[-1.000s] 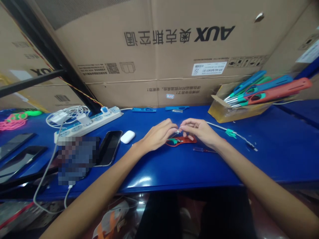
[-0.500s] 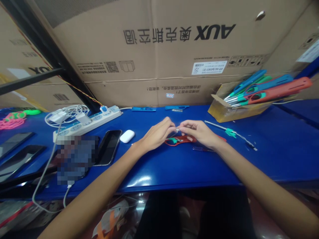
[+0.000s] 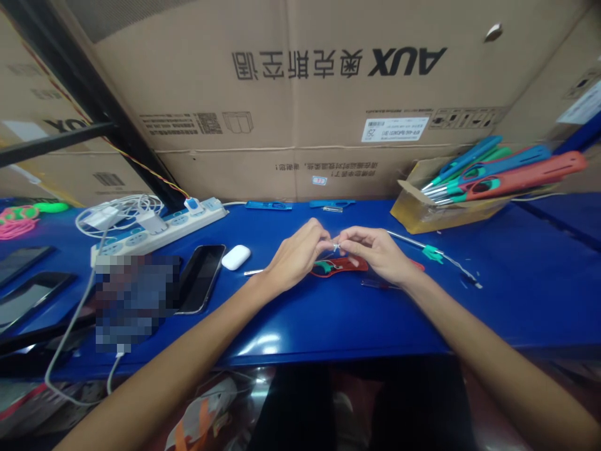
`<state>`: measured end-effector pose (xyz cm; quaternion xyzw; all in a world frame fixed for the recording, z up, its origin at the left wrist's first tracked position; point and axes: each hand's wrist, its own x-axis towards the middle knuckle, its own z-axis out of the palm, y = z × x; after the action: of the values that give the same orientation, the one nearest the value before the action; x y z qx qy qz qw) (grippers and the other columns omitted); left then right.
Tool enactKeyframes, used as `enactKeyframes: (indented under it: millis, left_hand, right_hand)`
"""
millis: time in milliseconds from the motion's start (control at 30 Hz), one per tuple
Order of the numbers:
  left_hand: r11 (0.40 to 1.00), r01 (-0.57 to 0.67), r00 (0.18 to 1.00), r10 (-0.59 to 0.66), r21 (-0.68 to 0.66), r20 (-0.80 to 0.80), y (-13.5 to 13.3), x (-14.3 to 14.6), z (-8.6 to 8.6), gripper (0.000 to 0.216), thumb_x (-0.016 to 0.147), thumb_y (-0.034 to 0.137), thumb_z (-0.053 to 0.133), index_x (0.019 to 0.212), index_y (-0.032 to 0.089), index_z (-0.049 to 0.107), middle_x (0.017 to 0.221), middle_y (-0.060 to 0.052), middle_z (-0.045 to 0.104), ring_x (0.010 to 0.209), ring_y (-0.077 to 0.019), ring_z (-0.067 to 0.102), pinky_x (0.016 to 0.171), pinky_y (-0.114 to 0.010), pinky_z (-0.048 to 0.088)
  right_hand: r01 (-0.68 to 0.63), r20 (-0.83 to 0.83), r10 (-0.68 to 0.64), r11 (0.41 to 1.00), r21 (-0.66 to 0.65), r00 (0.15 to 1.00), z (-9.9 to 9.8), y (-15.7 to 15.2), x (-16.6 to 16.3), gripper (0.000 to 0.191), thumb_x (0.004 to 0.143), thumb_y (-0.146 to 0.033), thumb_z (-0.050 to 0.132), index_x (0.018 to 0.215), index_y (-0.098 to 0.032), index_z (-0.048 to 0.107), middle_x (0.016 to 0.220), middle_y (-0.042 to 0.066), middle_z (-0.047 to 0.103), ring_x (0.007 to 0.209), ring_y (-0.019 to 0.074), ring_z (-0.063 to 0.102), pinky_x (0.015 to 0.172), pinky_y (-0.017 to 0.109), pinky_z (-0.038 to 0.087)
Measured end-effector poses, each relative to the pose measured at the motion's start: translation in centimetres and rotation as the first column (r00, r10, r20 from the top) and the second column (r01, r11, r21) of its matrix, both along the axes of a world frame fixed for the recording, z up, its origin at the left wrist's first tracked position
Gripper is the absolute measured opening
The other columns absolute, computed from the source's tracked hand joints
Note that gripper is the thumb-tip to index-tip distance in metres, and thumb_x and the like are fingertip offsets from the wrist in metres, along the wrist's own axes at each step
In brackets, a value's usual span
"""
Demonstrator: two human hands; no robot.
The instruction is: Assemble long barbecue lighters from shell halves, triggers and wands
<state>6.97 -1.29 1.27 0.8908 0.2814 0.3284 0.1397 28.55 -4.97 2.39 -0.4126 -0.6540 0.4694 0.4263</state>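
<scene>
My left hand (image 3: 297, 255) and my right hand (image 3: 375, 252) meet over the middle of the blue table (image 3: 300, 319). Their fingertips pinch a tiny pale part (image 3: 336, 245) between them; it is too small to name. Right beneath the hands lies a red lighter shell with a green trigger (image 3: 339, 265). A thin red-handled tool (image 3: 379, 285) lies on the table just below my right wrist. A metal rod with a green piece (image 3: 429, 252) rests to the right of my right hand.
A cardboard box of long blue, green and red lighters (image 3: 488, 178) stands at the back right. A white earbud case (image 3: 235, 257), a phone (image 3: 200, 277), a power strip with chargers (image 3: 157, 225) and more phones lie to the left. Big cardboard cartons form the back wall.
Both hands stay pinched together and have lifted slightly off the red shell. The view has shifted a little to the right.
</scene>
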Motion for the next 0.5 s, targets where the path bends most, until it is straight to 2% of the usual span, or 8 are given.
enactKeyframes:
  millis: [167, 300, 500]
  left_hand:
    - [0.998, -0.028, 1.000, 0.028, 0.060, 0.010, -0.08, 0.31, -0.47, 0.039, 0.111, 0.048, 0.026, 0.102, 0.022, 0.052, 0.103, -0.005, 0.058, 0.094, -0.0191, 0.059, 0.081, -0.033, 0.048]
    - [0.992, -0.065, 0.998, 0.063, 0.105, 0.022, 0.03, 0.46, -0.94, 0.044, 0.109, 0.053, 0.023, 0.104, 0.021, 0.053, 0.104, -0.006, 0.058, 0.094, -0.0191, 0.059, 0.077, -0.032, 0.048]
    - [0.993, -0.025, 0.998, 0.018, 0.118, 0.060, 0.33, 0.33, -0.58, 0.041, 0.110, 0.051, 0.025, 0.104, 0.021, 0.053, 0.104, -0.006, 0.059, 0.096, -0.0184, 0.059, 0.080, -0.032, 0.049]
  right_hand:
    - [-0.005, -0.009, 0.005, 1.000, 0.003, 1.000, 0.04, -0.07, 0.07, 0.030, 0.088, -0.050, 0.072, 0.089, -0.020, 0.068, 0.073, -0.001, 0.061, 0.058, 0.0100, 0.049, 0.059, 0.028, 0.041]
    - [-0.009, -0.002, 0.009, 1.000, 0.013, 1.000, 0.17, -0.10, 0.06, 0.029, 0.088, -0.049, 0.072, 0.089, -0.019, 0.069, 0.072, -0.001, 0.061, 0.061, 0.0106, 0.050, 0.062, 0.028, 0.042]
    - [0.018, -0.051, -0.018, 1.000, -0.009, 0.999, 0.04, -0.04, -0.32, 0.030, 0.087, -0.050, 0.073, 0.091, -0.020, 0.069, 0.080, 0.001, 0.067, 0.063, 0.0115, 0.053, 0.066, 0.030, 0.047]
